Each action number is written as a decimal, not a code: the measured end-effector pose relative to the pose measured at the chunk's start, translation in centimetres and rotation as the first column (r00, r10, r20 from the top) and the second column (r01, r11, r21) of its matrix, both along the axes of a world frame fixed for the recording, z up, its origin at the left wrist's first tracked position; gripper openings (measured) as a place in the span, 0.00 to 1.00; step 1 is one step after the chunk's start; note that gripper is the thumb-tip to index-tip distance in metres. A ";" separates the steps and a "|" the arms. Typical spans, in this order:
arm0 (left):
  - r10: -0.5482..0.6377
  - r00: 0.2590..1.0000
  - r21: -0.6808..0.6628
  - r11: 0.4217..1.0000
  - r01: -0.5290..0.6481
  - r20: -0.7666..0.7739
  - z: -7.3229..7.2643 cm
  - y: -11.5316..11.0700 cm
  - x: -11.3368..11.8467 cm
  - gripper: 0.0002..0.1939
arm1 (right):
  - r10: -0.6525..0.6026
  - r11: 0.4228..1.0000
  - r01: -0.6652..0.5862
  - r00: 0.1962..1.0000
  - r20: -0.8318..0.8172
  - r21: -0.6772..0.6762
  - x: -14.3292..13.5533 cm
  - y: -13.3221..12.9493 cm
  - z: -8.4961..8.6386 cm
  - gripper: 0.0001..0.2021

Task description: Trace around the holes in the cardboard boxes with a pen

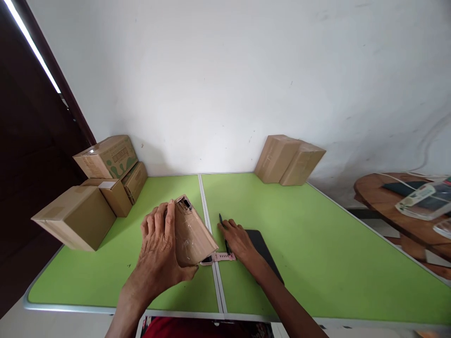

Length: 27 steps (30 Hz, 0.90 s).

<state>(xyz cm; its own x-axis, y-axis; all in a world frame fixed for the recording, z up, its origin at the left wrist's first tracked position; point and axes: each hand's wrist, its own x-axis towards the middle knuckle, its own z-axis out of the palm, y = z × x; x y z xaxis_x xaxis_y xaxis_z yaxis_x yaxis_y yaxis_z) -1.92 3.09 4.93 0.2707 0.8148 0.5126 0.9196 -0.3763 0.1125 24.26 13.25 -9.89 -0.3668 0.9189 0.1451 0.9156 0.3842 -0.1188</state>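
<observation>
Head view: the left hand (158, 249) grips a tilted box (192, 230) over the surface (169, 295); a slackened grip could drop it onto the watch (206, 260). The right hand (239, 238) grips a pen (221, 219), whose lower end could snag the strap (221, 257).

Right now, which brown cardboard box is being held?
The small, tape-covered brown cardboard box, tilted in the left hand; no hand touches the other brown cardboard boxes.

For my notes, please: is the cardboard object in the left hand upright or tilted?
Tilted: the left hand holds the cardboard object with edges slanting.
</observation>
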 end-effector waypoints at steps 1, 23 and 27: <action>0.001 1.000 0.000 1.000 -0.001 -0.001 0.0 0.0 0.0 0.77 | -0.012 1.000 0.012 1.000 -0.004 0.000 0.1 -0.2 0.3 0.29; -0.005 1.000 -0.003 1.000 0.005 0.021 0.0 -0.3 0.5 0.73 | -0.782 0.598 0.581 0.572 -0.245 -0.553 5.8 -9.4 1.9 0.24; -0.014 1.000 -0.015 1.000 0.015 0.024 -0.1 -0.2 0.4 0.76 | -0.761 0.636 0.428 0.483 -0.432 -0.642 6.2 -11.0 1.7 0.24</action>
<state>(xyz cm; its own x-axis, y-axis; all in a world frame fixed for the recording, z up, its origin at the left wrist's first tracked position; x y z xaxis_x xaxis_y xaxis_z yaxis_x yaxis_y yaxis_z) -1.56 2.86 4.86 0.2704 0.8186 0.5068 0.9110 -0.3878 0.1403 30.47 2.22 -8.21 0.3264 0.8821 -0.3396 0.5161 -0.4673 -0.7178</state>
